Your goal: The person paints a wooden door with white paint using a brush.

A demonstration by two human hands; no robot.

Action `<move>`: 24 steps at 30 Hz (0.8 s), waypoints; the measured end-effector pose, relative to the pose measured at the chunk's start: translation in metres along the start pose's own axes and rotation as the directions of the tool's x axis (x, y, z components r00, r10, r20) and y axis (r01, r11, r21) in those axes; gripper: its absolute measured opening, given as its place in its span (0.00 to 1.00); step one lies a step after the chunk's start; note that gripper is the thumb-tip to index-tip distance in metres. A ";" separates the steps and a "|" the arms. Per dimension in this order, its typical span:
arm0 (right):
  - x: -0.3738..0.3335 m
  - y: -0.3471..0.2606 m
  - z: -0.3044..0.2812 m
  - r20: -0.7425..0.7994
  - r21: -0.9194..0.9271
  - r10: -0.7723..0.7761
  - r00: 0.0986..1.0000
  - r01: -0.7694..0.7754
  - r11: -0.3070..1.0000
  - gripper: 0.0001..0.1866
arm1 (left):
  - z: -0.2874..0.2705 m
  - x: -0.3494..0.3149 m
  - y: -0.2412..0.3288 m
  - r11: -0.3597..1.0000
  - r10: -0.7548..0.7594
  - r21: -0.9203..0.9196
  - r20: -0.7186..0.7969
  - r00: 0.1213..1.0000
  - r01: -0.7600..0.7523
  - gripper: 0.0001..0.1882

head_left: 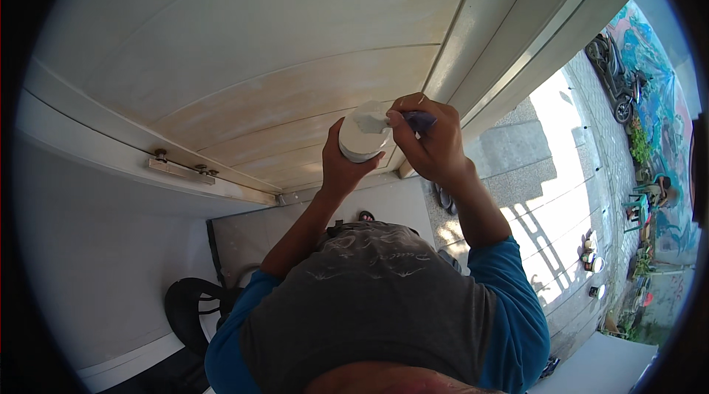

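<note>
My left hand [342, 163] is wrapped round a white paint tub [360, 149] from its left and underside, tilting its mouth towards me. White paint [371, 123] shows inside. My right hand [441, 144] grips a paintbrush with a purple handle [422, 121] just right of the tub; its tip is at the rim, and the bristles are mostly hidden by my fingers. White specks mark the right hand's fingers. In front of both hands stands a white panelled door [295, 91], with patchy beige-brown areas on its lower boards.
A metal bolt latch [182, 170] sticks out on the door's left side. The white door frame [509, 47] rises at right. A black chair [190, 313] stands at lower left. Outside are sunlit paving [535, 231], a parked motorbike [614, 76], several containers [592, 262] and a seated person [659, 192].
</note>
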State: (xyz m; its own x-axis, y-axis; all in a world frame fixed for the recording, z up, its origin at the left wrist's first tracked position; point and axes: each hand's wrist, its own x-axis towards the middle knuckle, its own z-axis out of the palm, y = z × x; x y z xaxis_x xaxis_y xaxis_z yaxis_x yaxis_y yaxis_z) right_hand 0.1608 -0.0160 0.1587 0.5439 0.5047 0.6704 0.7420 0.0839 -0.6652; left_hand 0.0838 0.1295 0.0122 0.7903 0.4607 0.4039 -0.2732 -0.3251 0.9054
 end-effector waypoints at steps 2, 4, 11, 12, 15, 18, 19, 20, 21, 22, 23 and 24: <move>0.001 0.005 0.001 0.104 -0.110 0.002 0.995 0.010 0.994 0.07 | 0.000 0.000 0.000 0.999 -0.020 -0.033 -0.006 1.000 0.020 0.45; -0.001 0.008 0.002 0.204 -0.220 0.019 0.979 0.027 0.975 0.07 | -0.001 0.002 0.000 1.000 -0.015 0.003 0.000 1.000 0.015 0.45; 0.000 0.007 -0.002 0.055 -0.060 0.080 0.995 -0.076 0.995 0.07 | -0.004 0.001 -0.002 1.000 -0.013 -0.012 -0.006 1.000 0.013 0.45; -0.001 0.005 -0.003 -0.036 0.090 0.154 0.987 -0.151 0.985 0.07 | -0.005 0.000 -0.001 1.000 -0.004 -0.010 -0.018 1.000 0.004 0.45; 0.000 0.017 -0.005 0.006 0.101 0.292 0.956 -0.292 0.951 0.08 | -0.006 0.001 -0.002 1.000 -0.006 -0.014 -0.035 0.999 0.006 0.45; -0.001 0.043 -0.004 -0.064 0.365 0.464 0.883 -0.412 0.835 0.10 | -0.009 0.006 -0.005 0.999 -0.024 -0.023 -0.054 0.998 0.023 0.44; -0.005 0.049 -0.008 -0.076 0.501 0.538 0.840 -0.434 0.749 0.10 | -0.009 0.006 -0.003 0.999 -0.018 -0.027 -0.059 0.998 0.017 0.44; -0.009 0.053 -0.010 -0.066 0.566 0.559 0.827 -0.430 0.703 0.11 | -0.008 0.007 -0.001 0.999 -0.016 -0.029 -0.059 0.998 0.014 0.44; -0.011 0.057 -0.011 -0.061 0.566 0.562 0.825 -0.435 0.700 0.11 | -0.008 0.010 0.000 1.000 -0.015 -0.028 -0.060 0.998 0.013 0.44; -0.012 0.060 -0.011 -0.040 0.640 0.591 0.806 -0.434 0.635 0.11 | -0.009 0.012 0.000 1.000 -0.013 -0.027 -0.060 0.998 0.011 0.44; -0.012 0.061 -0.011 -0.018 0.707 0.617 0.787 -0.426 0.564 0.11 | -0.010 0.015 -0.001 1.000 -0.015 -0.027 -0.062 0.998 0.013 0.44; -0.012 0.061 -0.011 -0.017 0.707 0.618 0.786 -0.428 0.564 0.11 | -0.010 0.016 -0.002 1.000 -0.002 0.002 -0.060 0.998 0.002 0.44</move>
State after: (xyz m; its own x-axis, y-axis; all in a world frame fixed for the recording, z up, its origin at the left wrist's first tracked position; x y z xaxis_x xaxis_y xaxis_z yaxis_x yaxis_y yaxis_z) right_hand 0.2036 -0.0266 0.1139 0.8929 0.4335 0.1213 -0.0913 0.4384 -0.8941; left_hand 0.0916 0.1462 0.0187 0.7567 0.5097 0.4095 -0.2709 -0.3256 0.9059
